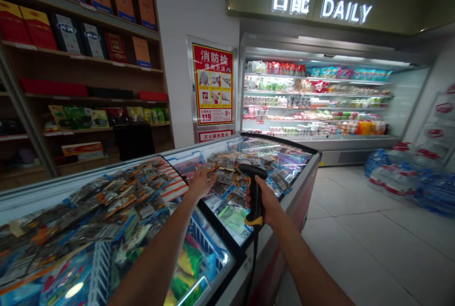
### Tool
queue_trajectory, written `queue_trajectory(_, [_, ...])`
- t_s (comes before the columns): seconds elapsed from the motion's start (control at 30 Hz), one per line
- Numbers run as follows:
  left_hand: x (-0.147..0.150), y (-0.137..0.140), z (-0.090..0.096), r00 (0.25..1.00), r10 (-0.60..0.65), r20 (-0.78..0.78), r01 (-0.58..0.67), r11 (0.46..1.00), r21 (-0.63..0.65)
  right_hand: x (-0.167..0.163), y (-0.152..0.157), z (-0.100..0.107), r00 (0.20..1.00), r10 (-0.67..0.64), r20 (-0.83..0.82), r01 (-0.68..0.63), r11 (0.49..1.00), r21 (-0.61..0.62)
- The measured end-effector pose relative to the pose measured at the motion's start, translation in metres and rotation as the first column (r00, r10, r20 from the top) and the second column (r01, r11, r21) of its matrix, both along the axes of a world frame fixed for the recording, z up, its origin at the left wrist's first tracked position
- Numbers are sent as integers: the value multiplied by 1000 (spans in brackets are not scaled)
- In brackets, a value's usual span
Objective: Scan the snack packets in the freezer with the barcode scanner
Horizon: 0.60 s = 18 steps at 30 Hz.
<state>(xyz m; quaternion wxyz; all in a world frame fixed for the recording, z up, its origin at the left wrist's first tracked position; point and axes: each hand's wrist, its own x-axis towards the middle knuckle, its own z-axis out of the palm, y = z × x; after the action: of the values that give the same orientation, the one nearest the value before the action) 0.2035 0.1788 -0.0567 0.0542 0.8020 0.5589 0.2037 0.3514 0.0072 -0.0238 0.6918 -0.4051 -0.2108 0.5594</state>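
Observation:
My right hand [269, 202] is wrapped round the handle of a black and yellow barcode scanner [255, 197]. The scanner's head is at the top, and a cable hangs from its base. Out over the freezer's glass top, my left hand [199, 184] has its fingers stretched towards a pile of small snack packets [224, 177]. Its fingertips look close to the nearest packets; whether they touch cannot be made out. A larger heap of similar packets [121, 197] is spread over the glass to the left of my left arm.
The chest freezer [302, 192] has black-edged glass lids, with bagged goods and a blue basket [204, 239] below them. A lit chiller [316, 102] stands behind. Wrapped water bottles [394, 175] sit on the floor at right. Shelves of boxes [71, 50] line the left wall.

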Motion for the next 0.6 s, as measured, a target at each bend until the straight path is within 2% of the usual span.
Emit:
queue_trajectory(0.17, [-67, -24, 16, 982, 163, -91, -148, 978, 150, -21, 3, -3, 997, 78, 12, -78, 996, 35])
queue_trajectory(0.27, [-102, -44, 20, 956, 241, -166, -207, 958, 197, -32, 2, -2, 995, 101, 3, -101, 994, 45])
queue_trajectory(0.43, [-134, -69, 20, 896, 347, -277, -323, 938, 128, -46, -1, 1, 993, 120, -1, -120, 991, 55])
queue_trajectory(0.6, [-140, -65, 11, 905, 333, -264, -335, 941, 40, -53, -3, -2, 992, 128, 9, -128, 990, 51])
